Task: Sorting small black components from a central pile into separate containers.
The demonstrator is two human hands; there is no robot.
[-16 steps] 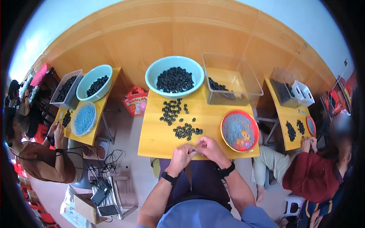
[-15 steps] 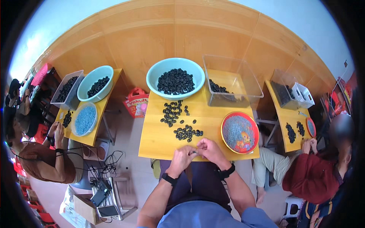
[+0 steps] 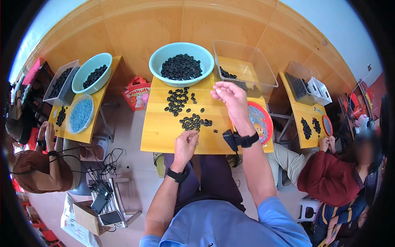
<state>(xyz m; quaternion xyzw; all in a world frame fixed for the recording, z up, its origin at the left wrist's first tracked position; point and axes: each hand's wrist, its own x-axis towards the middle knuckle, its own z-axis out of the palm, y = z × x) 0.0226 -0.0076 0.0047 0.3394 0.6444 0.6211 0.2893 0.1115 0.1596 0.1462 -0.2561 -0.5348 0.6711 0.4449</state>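
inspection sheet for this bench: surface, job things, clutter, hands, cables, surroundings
surface: yellow wooden table, bare at the near edge
job's things: teal bowl of dark pieces; loose dark pieces on the table; clear bin; red-rimmed plate
clutter: nothing seen
hands: left hand rests at the table's near edge; right hand is raised near the bin, grip contents too small to tell
cables: black tangle on the floor, left
surroundings: people seated at similar tables on both sides; red bag on the floor

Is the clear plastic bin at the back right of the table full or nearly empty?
Nearly empty: the clear bin shows only a thin scatter of dark pieces on its bottom.
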